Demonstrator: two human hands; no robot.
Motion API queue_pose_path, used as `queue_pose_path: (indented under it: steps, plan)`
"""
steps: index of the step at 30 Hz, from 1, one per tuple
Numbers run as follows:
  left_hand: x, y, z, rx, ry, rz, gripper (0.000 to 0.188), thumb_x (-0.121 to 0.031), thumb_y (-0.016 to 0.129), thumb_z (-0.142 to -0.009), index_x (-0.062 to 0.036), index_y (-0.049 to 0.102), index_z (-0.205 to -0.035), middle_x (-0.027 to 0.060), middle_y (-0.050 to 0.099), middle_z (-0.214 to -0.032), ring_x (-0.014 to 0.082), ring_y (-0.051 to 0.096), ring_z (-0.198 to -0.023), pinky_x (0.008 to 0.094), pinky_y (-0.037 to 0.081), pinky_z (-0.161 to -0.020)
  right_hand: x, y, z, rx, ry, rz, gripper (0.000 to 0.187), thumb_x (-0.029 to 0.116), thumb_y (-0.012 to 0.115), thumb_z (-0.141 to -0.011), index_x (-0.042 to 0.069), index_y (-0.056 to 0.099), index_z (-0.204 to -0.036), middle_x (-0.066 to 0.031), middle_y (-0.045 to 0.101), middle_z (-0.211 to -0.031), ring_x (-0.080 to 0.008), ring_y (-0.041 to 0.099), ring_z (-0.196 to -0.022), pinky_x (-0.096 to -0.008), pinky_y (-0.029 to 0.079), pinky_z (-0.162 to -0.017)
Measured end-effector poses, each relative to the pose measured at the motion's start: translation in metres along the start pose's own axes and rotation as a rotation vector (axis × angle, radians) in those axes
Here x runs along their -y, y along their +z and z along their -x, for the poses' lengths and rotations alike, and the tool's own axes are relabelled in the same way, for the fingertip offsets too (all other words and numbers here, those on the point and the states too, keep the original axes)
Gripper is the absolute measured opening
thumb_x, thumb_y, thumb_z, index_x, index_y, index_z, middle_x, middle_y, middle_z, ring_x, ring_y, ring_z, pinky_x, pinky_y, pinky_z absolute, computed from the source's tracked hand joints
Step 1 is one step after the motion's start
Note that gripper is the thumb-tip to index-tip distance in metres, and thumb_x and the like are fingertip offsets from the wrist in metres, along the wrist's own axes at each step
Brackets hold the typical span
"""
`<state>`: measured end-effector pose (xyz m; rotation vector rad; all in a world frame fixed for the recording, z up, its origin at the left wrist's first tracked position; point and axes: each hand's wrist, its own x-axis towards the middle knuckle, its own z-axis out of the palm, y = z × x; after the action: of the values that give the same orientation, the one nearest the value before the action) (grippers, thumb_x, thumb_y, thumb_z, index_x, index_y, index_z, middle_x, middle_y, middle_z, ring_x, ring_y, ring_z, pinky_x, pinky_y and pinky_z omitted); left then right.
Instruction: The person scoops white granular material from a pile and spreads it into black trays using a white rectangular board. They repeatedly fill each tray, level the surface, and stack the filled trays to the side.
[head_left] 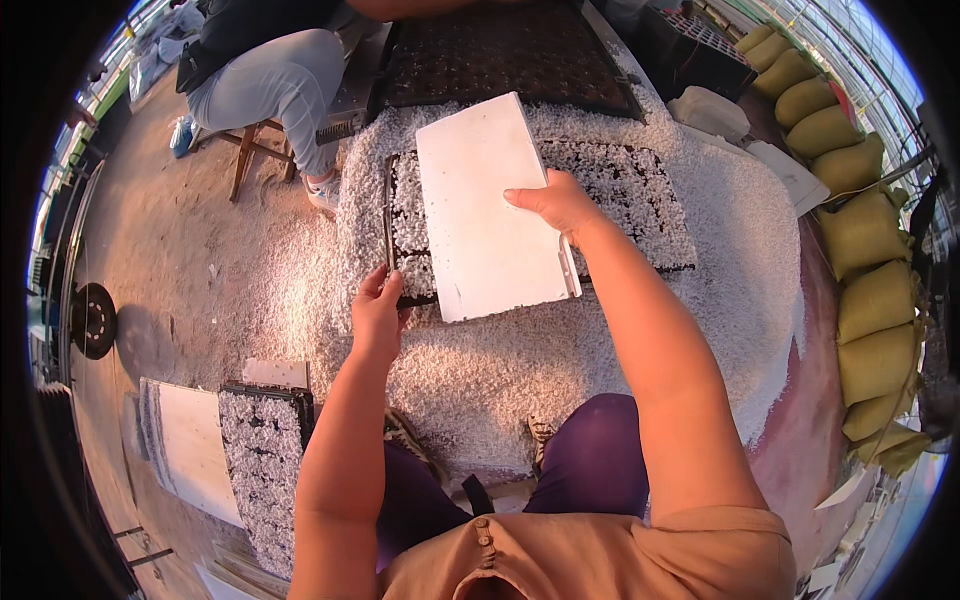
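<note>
A white rectangular board (475,225) is in my right hand (562,208), thumb on its upper face and fingers wrapped under its right edge. It is held over a black cell tray (625,200) filled and strewn with white granules, hiding the middle of that tray. My left hand (377,312) is closed on the tray's near left corner, thumb and fingers pinching the rim. Loose white granules (490,360) heap around the tray and between my feet.
Beyond stands a large dark tray (500,50), with a co-worker's leg (290,85) at far left by a wooden stool (250,150). A second filled tray (262,450) and white panel (195,440) lie at lower left. Yellow-green sacks (870,290) line the right.
</note>
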<state>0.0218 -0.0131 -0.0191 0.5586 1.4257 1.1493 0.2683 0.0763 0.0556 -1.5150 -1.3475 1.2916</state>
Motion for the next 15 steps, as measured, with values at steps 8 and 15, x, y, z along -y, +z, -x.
queue_pose_path:
  steps: [8,15]
  plan:
    - [-0.007,-0.023,-0.009,-0.015,-0.023,0.053,0.034,-0.019,0.059,-0.083,-0.0079,0.05,-0.114,-0.0018,0.052,-0.084,0.0071,0.047,-0.064,0.0242,0.037,-0.05,-0.05,-0.185,0.055,-0.347,0.127,-0.048,0.044,0.02,0.069,-0.068,-0.002,0.055,-0.103,-0.0132,0.06,-0.093,-0.0222,0.06,-0.081,-0.0347,0.047,-0.072]
    - [-0.028,-0.022,-0.004,0.003,-0.055,0.016,0.028,-0.02,0.046,-0.089,-0.013,0.051,-0.116,-0.0023,0.053,-0.089,0.0085,0.049,-0.074,0.0282,0.039,-0.056,-0.077,-0.364,0.142,-0.623,0.26,0.13,0.041,0.017,0.064,-0.072,-0.004,0.053,-0.105,-0.0147,0.059,-0.096,-0.0233,0.06,-0.082,-0.0352,0.048,-0.07]
